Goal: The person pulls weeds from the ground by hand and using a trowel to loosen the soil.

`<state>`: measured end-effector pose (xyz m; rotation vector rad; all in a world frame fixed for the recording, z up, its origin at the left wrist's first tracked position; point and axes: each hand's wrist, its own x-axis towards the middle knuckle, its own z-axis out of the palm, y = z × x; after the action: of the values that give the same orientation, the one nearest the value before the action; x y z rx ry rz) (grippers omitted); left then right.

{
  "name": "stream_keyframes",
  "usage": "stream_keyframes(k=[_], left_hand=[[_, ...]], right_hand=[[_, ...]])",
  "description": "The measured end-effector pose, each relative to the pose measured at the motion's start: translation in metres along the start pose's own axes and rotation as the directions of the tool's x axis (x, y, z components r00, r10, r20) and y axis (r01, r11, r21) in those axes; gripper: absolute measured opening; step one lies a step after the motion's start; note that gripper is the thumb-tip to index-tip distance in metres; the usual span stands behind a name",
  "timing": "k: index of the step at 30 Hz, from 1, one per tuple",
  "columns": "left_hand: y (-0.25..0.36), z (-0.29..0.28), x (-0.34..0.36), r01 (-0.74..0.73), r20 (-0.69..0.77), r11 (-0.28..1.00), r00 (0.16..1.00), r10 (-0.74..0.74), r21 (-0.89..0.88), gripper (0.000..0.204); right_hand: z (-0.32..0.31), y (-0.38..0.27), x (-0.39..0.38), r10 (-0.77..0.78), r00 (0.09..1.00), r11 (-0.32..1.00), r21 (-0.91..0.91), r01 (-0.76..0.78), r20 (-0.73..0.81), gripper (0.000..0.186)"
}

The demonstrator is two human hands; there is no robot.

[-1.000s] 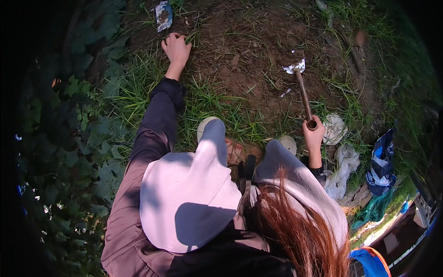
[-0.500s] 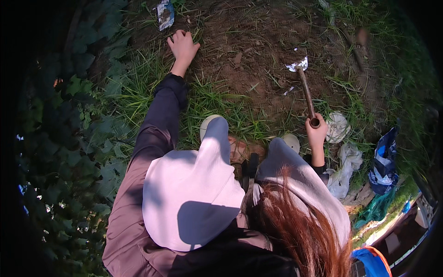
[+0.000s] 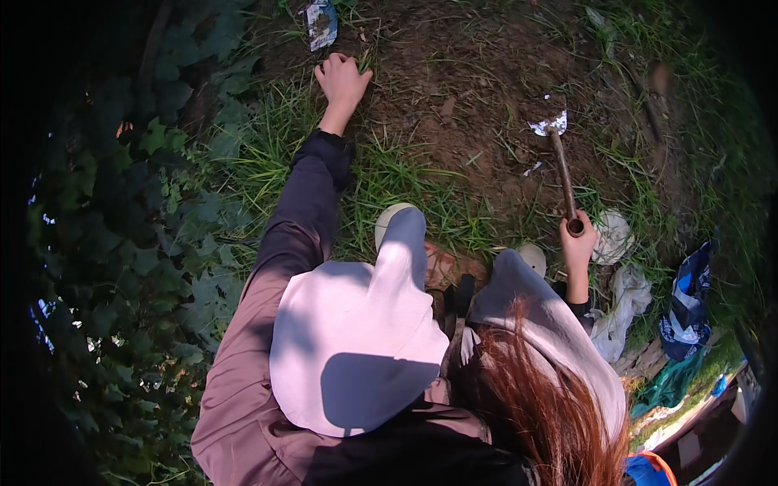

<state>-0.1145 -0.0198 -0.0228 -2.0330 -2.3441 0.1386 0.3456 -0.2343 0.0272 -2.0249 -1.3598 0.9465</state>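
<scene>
My left hand (image 3: 343,82) reaches out to the far left, palm down on soil and short grass. Its fingers are bent, with thumb and little finger spread apart; the fingertips are partly hidden, and nothing held shows. A crumpled blue-and-white wrapper (image 3: 322,26) lies just beyond it. On the right, my right hand (image 3: 578,243) is closed round the near end of a small hoe (image 3: 562,172) with a hollow, rusty metal handle. Its bright, sunlit blade rests on the bare soil (image 3: 478,105), pointing away from me.
Leafy vines (image 3: 146,267) fill the left side. Beside my right hand lie a whitish round piece (image 3: 612,236), a white plastic bag (image 3: 622,304), a blue-and-white bag (image 3: 687,304) and green netting (image 3: 668,381). My grey-clad knees (image 3: 356,348) and a brick (image 3: 442,266) are in front.
The whole view has shifted, so everything appears slightly further right. Against the ground, both hands and the hoe stay in nearly the same places.
</scene>
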Motion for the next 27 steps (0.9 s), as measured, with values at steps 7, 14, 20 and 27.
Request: stream_keyframes(k=[7, 14, 20, 27], left_hand=[[0.002, 0.006, 0.007, -0.189, -0.028, 0.979, 0.981, 0.192, 0.076, 0.043], [0.004, 0.001, 0.013, -0.218, -0.020, 0.976, 0.976, 0.218, 0.020, 0.036], [0.011, 0.004, 0.010, -0.110, -0.030, 0.993, 0.994, 0.109, -0.038, 0.039], [0.019, 0.003, 0.007, -0.090, 0.001, 0.994, 0.996, 0.090, 0.061, 0.039]], right_hand=[[-0.002, -0.006, 0.000, 0.004, 1.000, 1.000, -0.026, -0.004, 0.024, 0.020], [-0.003, -0.002, 0.000, 0.037, 0.999, 0.999, -0.030, -0.036, 0.028, 0.021], [-0.002, -0.001, 0.000, 0.036, 0.999, 0.999, -0.023, -0.036, 0.034, 0.021], [-0.002, 0.000, 0.000, 0.007, 1.000, 1.000, -0.019, -0.007, 0.014, 0.021]])
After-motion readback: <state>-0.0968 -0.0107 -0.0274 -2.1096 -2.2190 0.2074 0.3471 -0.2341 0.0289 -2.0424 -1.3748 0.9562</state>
